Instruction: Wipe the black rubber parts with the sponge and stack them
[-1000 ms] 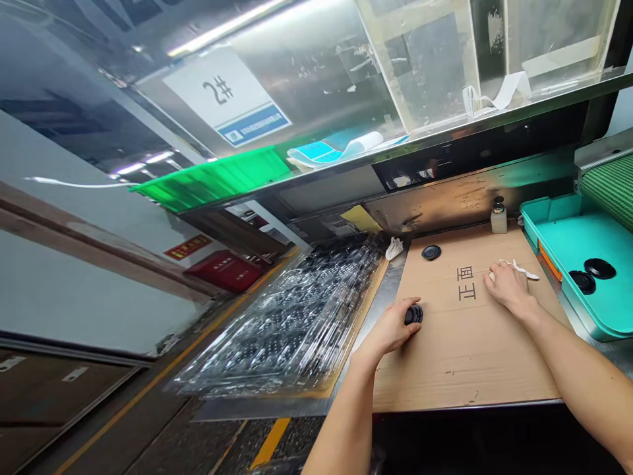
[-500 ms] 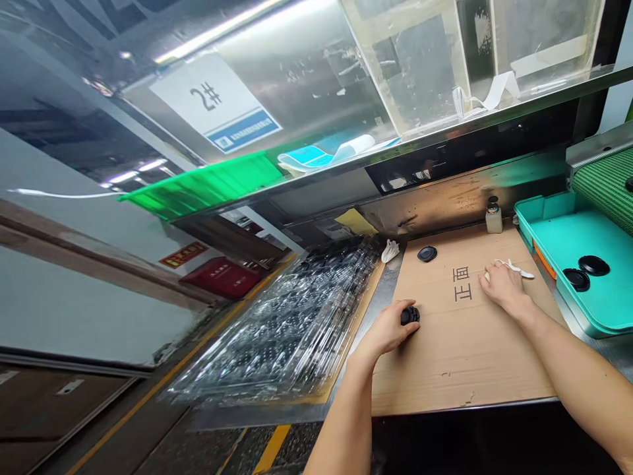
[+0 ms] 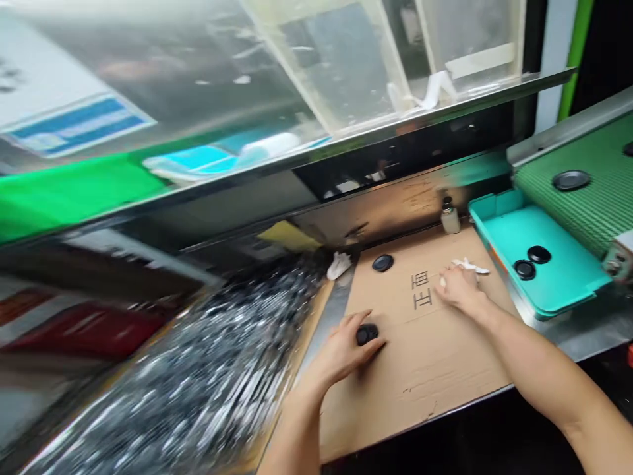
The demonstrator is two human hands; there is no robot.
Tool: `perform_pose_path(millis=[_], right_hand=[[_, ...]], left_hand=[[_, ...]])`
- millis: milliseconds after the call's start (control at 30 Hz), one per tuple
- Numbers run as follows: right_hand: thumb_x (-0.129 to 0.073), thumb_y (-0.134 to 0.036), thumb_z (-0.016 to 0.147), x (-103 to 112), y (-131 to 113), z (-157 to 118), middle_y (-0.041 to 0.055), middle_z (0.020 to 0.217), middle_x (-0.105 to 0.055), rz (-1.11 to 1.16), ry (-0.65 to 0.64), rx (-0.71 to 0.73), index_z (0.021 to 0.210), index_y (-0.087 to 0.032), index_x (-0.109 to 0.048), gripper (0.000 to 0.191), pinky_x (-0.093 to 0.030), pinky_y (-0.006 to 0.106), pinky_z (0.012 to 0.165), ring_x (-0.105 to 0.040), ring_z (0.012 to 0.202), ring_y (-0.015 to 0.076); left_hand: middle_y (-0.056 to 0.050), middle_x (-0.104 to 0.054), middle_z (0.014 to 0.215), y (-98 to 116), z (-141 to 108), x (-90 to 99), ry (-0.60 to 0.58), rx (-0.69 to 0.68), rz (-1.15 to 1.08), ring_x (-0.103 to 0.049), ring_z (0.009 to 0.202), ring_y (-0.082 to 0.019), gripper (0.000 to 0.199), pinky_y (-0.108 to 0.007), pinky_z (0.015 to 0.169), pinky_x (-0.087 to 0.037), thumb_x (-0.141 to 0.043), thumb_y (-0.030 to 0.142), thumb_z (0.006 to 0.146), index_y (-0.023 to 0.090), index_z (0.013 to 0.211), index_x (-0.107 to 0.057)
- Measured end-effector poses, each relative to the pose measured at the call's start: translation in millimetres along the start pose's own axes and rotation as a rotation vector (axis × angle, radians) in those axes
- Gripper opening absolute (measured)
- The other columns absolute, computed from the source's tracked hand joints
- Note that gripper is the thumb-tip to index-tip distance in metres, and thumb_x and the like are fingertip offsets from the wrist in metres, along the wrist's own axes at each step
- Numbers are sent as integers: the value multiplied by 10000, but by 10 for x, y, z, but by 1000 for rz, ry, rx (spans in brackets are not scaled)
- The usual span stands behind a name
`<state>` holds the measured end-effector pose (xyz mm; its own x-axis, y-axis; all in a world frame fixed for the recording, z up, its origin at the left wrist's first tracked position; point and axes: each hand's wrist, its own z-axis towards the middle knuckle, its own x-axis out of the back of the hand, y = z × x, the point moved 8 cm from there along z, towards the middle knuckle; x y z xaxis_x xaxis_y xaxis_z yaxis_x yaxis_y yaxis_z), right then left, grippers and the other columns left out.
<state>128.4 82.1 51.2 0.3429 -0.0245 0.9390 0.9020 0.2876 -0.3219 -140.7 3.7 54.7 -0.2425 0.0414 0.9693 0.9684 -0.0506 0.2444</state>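
My left hand (image 3: 341,349) is over the left side of the cardboard sheet (image 3: 420,369). Its thumb and index finger are spread around a small black round part (image 3: 366,334), with a gap between the index fingertip and the part. My right hand (image 3: 459,289) lies farther back on the cardboard, fingers curled on a white cloth (image 3: 472,266), whose ends stick out past the fingers. Another black round part (image 3: 382,262) lies alone near the cardboard's back left corner.
A teal tray (image 3: 558,300) holding two black round parts stands right of the cardboard, beside a green conveyor belt (image 3: 539,175) carrying black parts. A small bottle (image 3: 450,216) stands at the back. Clear plastic trays (image 3: 198,356) are stacked left. A metal shelf edge crosses above.
The view has swung to the right, showing more of the conveyor. My left fingers have spread from around the black part. My right hand stays on the white cloth.
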Motion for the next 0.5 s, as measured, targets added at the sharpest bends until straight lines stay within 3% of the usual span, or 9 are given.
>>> perform_pose_path(millis=[100, 200, 300, 433, 500], right_hand=[[-608, -496, 898, -39, -141, -15, 139, 1149, -691, 25, 6, 143, 1132, -173, -692, 407, -424, 485, 1033, -596, 1130, 314], [-642, -474, 860, -153, -310, -41, 121, 1200, -666, 60, -8, 325, 1226, -220, -652, 446, -479, 480, 968, -584, 1146, 326], [-650, -401, 826, -247, -352, -34, 129, 1180, -668, 86, 0, 367, 1236, -211, -645, 452, -505, 459, 925, -594, 1119, 330], [-674, -488, 806, -236, -291, 16, 119, 1157, -688, 167, 30, 363, 1133, -210, -684, 430, -492, 492, 959, -603, 1104, 333], [-714, -527, 770, -209, -267, 31, 113, 1183, -695, 214, 3, 389, 1133, -222, -689, 475, -479, 520, 990, -599, 1132, 342]], left_hand=[[-166, -632, 1388, 181, 148, 212, 171, -76, 25, -583, 1279, -391, 683, -546, 1116, -420, -599, 645, 796, 192, 1307, -623], [-117, -706, 1259, 775, 323, 507, 352, -189, -58, -697, 1017, -336, 558, -493, 982, -518, -625, 623, 824, 245, 1233, -659], [-76, -752, 1137, 1793, 479, 764, 449, -408, -219, -712, 920, -280, 403, -403, 875, -556, -660, 532, 865, 270, 1169, -689], [-80, -735, 1152, 3374, 796, 960, 435, -771, -333, -678, 1069, -262, 301, -395, 996, -510, -607, 450, 932, 242, 1131, -697], [-113, -654, 1320, 3998, 1069, 1008, 432, -827, -383, -570, 1272, -291, 381, -455, 1119, -421, -604, 473, 927, 218, 1204, -664]])
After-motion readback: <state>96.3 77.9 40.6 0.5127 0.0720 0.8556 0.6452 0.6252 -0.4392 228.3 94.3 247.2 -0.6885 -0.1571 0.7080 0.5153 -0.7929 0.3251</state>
